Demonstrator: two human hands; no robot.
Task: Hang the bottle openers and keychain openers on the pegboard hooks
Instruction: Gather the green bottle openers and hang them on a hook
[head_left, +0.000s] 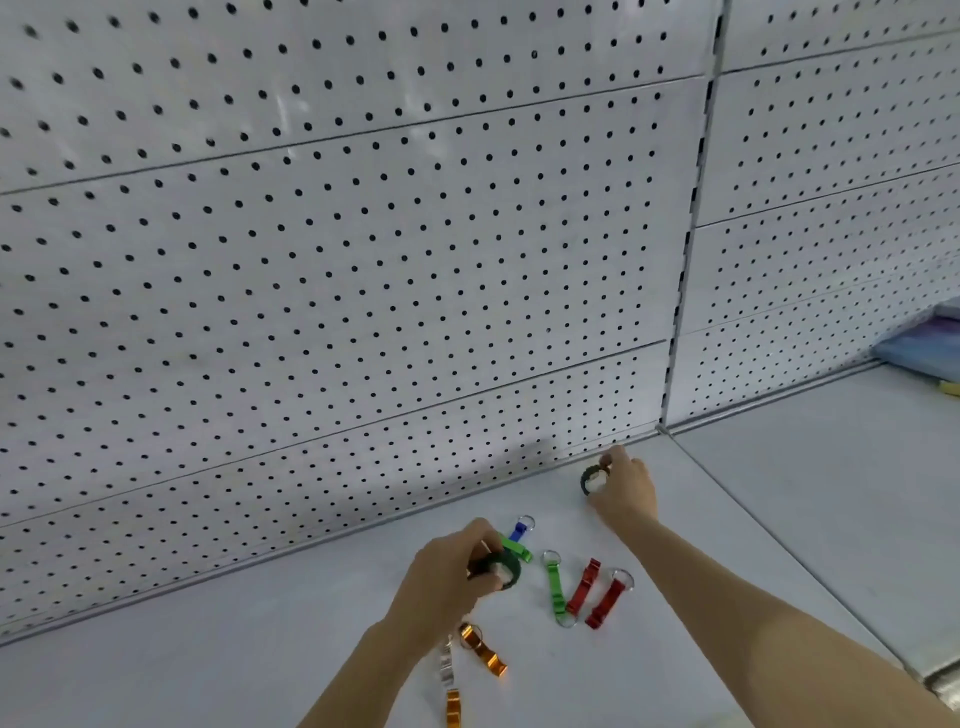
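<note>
My left hand (449, 577) grips a dark ring-shaped bottle opener (501, 567) just above the shelf. Farther back, near the pegboard's foot, my right hand (623, 491) pinches a second dark ring-shaped opener (589, 480). Between and below the hands lie coloured keychain openers: a blue one (519, 530), a green one (517, 548) partly under my left hand, another green one (556, 587), two red ones (584, 587) (607, 603), two orange ones (483, 654) (453, 709) and a silver one (447, 667). The white pegboard (363, 260) shows no hooks in this view.
A white shelf (208, 649) carries everything. A vertical slotted upright (685, 260) splits the pegboard into two panels. Folded blue and purple packs (924, 348) lie at the far right on the neighbouring shelf section.
</note>
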